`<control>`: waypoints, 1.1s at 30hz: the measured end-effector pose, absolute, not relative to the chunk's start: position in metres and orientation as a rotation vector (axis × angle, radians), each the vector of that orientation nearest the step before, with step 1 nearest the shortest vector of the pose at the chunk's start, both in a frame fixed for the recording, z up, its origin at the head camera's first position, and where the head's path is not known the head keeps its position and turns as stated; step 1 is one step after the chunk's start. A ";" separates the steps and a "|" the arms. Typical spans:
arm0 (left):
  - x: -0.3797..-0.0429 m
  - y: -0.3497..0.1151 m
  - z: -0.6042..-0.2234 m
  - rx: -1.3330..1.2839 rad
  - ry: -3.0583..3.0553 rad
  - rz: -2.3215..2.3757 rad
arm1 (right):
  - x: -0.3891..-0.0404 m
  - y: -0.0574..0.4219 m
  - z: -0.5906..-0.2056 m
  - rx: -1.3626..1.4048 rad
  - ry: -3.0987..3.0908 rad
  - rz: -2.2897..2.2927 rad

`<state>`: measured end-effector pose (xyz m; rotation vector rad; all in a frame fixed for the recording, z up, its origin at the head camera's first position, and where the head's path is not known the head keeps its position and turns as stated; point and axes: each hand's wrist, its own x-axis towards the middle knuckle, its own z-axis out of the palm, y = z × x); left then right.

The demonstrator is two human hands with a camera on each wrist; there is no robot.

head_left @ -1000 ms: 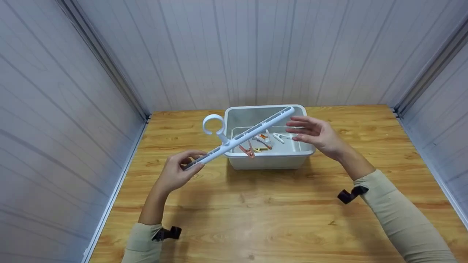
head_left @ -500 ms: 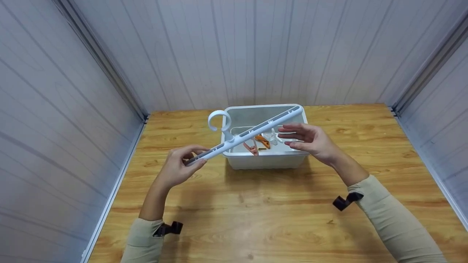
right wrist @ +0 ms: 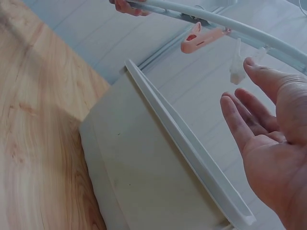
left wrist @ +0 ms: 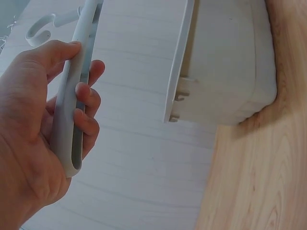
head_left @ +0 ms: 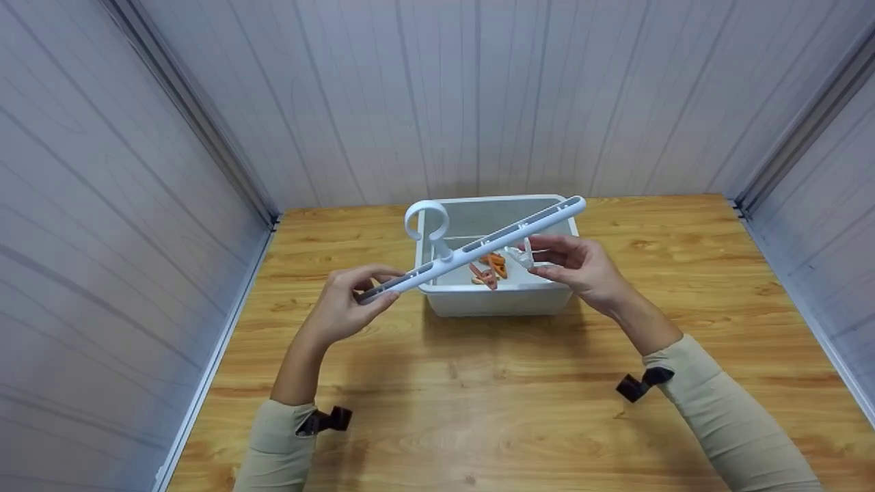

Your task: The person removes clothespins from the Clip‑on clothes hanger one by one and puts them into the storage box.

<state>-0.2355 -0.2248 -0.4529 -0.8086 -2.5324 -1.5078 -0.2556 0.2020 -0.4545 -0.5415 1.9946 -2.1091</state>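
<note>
My left hand (head_left: 348, 304) grips one end of a white clothes hanger (head_left: 482, 249), thumb on the near side and fingers curled underneath. The bar slants up to the right over a white plastic tub, its C-shaped hook (head_left: 427, 217) pointing up. From its underside hang a pink clip (right wrist: 201, 40) and a clear whitish clip (right wrist: 236, 64). My right hand (head_left: 581, 270) is at the clear clip below the bar's right half. In the right wrist view the thumb tip overlaps that clip and the extended fingers stand apart from it.
The white tub (head_left: 495, 301) stands on the wood-patterned table (head_left: 465, 396) near the back wall. Orange clips (head_left: 495, 264) show in it beneath the hanger. Pale panels (head_left: 342, 102) enclose the table at the back and both sides.
The hanger has shifted right with my left hand, its hanging clips moving along. My right hand has come slightly left and lower, to the clear clip.
</note>
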 end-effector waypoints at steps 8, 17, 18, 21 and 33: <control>-0.237 -0.220 -0.452 -0.834 -2.525 -1.495 | -0.253 0.198 -0.457 -0.563 1.928 -2.182; -0.236 -0.218 -0.454 -0.839 -2.524 -1.495 | -0.251 0.196 -0.460 -0.537 1.913 -2.212; -0.236 -0.218 -0.454 -0.844 -2.521 -1.493 | -0.251 0.196 -0.460 -0.524 1.919 -2.212; -0.237 -0.217 -0.454 -0.862 -2.514 -1.495 | -0.251 0.197 -0.459 -0.506 1.931 -2.210; -0.237 -0.219 -0.450 -0.888 -2.550 -1.507 | -0.253 0.200 -0.452 -0.570 1.964 -2.165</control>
